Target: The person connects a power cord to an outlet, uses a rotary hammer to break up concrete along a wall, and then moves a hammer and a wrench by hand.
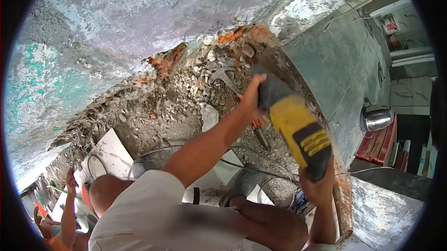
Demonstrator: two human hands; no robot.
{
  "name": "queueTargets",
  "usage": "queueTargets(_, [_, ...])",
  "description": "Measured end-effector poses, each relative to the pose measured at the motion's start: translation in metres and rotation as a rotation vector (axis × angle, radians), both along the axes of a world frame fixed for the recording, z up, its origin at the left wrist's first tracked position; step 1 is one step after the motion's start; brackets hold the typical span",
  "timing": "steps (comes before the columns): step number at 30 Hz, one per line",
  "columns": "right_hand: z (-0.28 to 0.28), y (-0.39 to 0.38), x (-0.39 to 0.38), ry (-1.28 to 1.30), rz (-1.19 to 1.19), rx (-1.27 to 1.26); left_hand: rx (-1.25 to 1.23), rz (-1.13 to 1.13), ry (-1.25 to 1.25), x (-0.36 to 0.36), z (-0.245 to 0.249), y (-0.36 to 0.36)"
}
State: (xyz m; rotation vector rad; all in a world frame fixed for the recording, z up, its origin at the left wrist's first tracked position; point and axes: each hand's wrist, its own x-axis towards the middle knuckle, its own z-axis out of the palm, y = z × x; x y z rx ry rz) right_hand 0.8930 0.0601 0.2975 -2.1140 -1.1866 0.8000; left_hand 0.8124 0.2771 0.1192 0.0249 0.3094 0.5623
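Note:
A yellow-and-black demolition hammer [298,125] is held aslant over the rubble, slightly blurred, and I cannot make out a bit at its dark front end. My left hand [255,96] is closed around that front end. At the rear end, my right hand [319,183] grips the dark housing from below. Beneath the tool and my left hand lies a claw hammer [222,75] on the broken stones, its orange-and-black handle partly hidden. A pale flat fragment [209,117] rests in the dirt beside my left forearm.
A wall [153,18] with peeling paint and broken-out brick along its base borders the rubble [163,111]. Cables [172,147] cross white tiles [111,151] by my feet. A greenish slab [330,74] stands right, past it a metal kettle [377,118]. Another person's hand [71,182] shows lower left.

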Motion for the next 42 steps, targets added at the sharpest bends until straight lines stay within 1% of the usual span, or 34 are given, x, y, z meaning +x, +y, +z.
queueTargets(1, [-0.009, -0.023, 0.001, 0.084, -0.025, 0.025, -0.034, -0.014, 0.072, -0.001, -0.003, -0.019])
queueTargets(2, [-0.014, -0.04, -0.002, 0.094, -0.032, 0.032, -0.068, -0.028, 0.146, -0.002, -0.005, -0.03])
queueTargets(3, [-0.018, -0.052, -0.004, 0.091, -0.072, 0.043, -0.057, -0.032, 0.152, 0.001, -0.007, -0.033])
queueTargets(5, [-0.035, -0.067, -0.003, 0.087, -0.111, 0.065, 0.035, -0.081, 0.238, 0.006, -0.001, -0.033])
queueTargets(6, [-0.05, -0.073, -0.002, 0.094, -0.129, 0.111, 0.079, -0.116, 0.282, 0.006, 0.005, -0.028])
queueTargets(7, [-0.058, -0.075, -0.001, 0.099, -0.148, 0.154, 0.083, -0.121, 0.283, 0.01, 0.001, -0.02])
queueTargets(8, [-0.049, -0.056, -0.008, 0.082, -0.152, 0.178, 0.109, -0.139, 0.308, 0.016, -0.008, -0.008])
queueTargets(9, [-0.055, -0.038, -0.005, 0.084, -0.155, 0.179, 0.133, -0.155, 0.333, 0.021, -0.017, 0.002])
queueTargets(10, [-0.068, -0.022, 0.0, 0.059, -0.144, 0.136, 0.085, -0.164, 0.366, 0.022, -0.021, 0.011])
queueTargets(11, [-0.079, -0.016, 0.003, 0.032, -0.132, 0.095, 0.088, -0.166, 0.367, 0.02, -0.025, 0.011])
queueTargets(12, [-0.085, -0.017, 0.003, 0.108, -0.14, 0.123, 0.107, -0.168, 0.36, 0.017, -0.028, 0.014])
queueTargets(13, [-0.08, -0.013, 0.005, 0.107, -0.132, 0.128, 0.124, -0.162, 0.354, 0.015, -0.03, 0.018])
queueTargets(15, [-0.063, -0.021, -0.004, 0.33, -0.202, 0.1, 0.081, -0.165, 0.411, 0.005, -0.038, 0.001])
queueTargets(16, [-0.064, -0.032, 0.002, 0.213, -0.136, 0.076, 0.049, -0.128, 0.435, -0.001, -0.022, -0.009])
queueTargets(17, [-0.061, -0.043, 0.004, 0.209, -0.133, 0.087, 0.016, -0.088, 0.458, -0.005, -0.005, -0.016])
queueTargets(19, [-0.046, -0.063, 0.001, 0.332, -0.229, 0.07, 0.034, -0.098, 0.46, -0.011, 0.019, -0.029])
queueTargets(20, [-0.04, -0.068, -0.001, 0.34, -0.234, 0.069, 0.042, -0.11, 0.463, -0.013, 0.024, -0.033])
queueTargets(21, [-0.033, -0.072, -0.003, 0.406, -0.287, 0.122, 0.042, -0.112, 0.469, -0.011, 0.025, -0.032])
queueTargets(22, [-0.029, -0.073, -0.005, 0.467, -0.339, 0.173, 0.101, -0.135, 0.449, -0.006, 0.026, -0.03])
queueTargets(23, [-0.028, -0.07, -0.005, 0.462, -0.338, 0.168, 0.158, -0.156, 0.423, 0.002, 0.027, -0.027])
queueTargets(25, [-0.025, -0.054, -0.006, 0.473, -0.388, 0.288, 0.116, -0.167, 0.436, 0.029, 0.015, -0.012])
queueTargets(26, [-0.026, -0.041, -0.008, 0.483, -0.435, 0.299, 0.102, -0.179, 0.439, 0.038, 0.017, -0.003])
queueTargets(27, [-0.03, -0.03, -0.007, 0.475, -0.431, 0.302, 0.089, -0.194, 0.444, 0.045, 0.016, 0.006])
queueTargets(29, [-0.047, -0.011, -0.002, 0.592, -0.456, 0.373, 0.058, -0.203, 0.433, 0.052, 0.014, 0.024])
queueTargets(31, [-0.069, 0.011, -0.002, 0.693, -0.53, 0.389, 0.02, -0.222, 0.432, 0.057, 0.004, 0.028])
queueTargets(32, [-0.072, 0.014, -0.005, 0.714, -0.577, 0.423, 0.027, -0.21, 0.446, 0.061, -0.002, 0.03])
queueTargets(33, [-0.072, 0.019, 0.0, 0.717, -0.582, 0.423, 0.035, -0.195, 0.463, 0.065, -0.009, 0.034])
queueTargets(35, [-0.07, 0.018, 0.006, 0.844, -0.676, 0.385, -0.007, -0.218, 0.439, 0.073, -0.019, 0.034])
queueTargets(36, [-0.07, 0.019, 0.01, 0.869, -0.706, 0.373, -0.008, -0.19, 0.429, 0.079, -0.022, 0.037])
queueTargets(38, [-0.069, 0.025, 0.013, 0.85, -0.7, 0.375, -0.011, -0.167, 0.422, 0.084, -0.025, 0.046])
queueTargets(40, [-0.07, 0.025, 0.013, 0.836, -0.694, 0.368, -0.082, -0.238, 0.247, 0.082, -0.034, 0.056])
queueTargets(42, [-0.071, 0.023, 0.013, 0.792, -0.664, 0.357, -0.083, -0.216, 0.242, 0.086, -0.045, 0.05])
